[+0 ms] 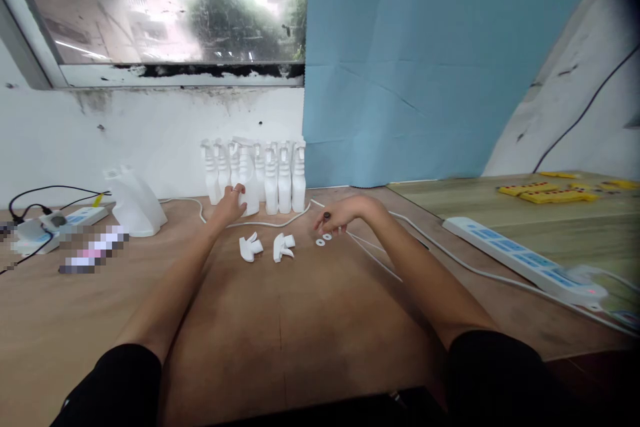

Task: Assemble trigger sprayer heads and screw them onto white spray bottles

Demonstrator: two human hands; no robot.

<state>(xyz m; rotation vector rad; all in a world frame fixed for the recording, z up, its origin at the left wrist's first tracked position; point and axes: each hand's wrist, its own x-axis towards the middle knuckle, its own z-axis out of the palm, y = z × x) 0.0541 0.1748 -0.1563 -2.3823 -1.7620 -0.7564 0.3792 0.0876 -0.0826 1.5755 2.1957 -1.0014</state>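
Observation:
My left hand [233, 204] is closed around the lower side of a white spray bottle [249, 173], which stands in front of a row of similar white spray bottles [285, 180]. My right hand [337, 215] hovers low over the table with its fingers bent downward. Its fingertips are blurred and partly hidden, so any small thing in them is not visible. Just below it lie two flat white washers [321, 242]. Thin white tubes [376, 258] lie to its right. Two white trigger spray heads, one on the left [250, 247] and one on the right [283, 247], lie between my forearms.
White bottles without spray heads [135, 203] stand at the left by a power strip [85, 217] and a blurred-out phone [95, 250]. A white cable [450, 260] crosses the table toward another power strip [520, 257]. Yellow pieces [555, 193] lie at the far right.

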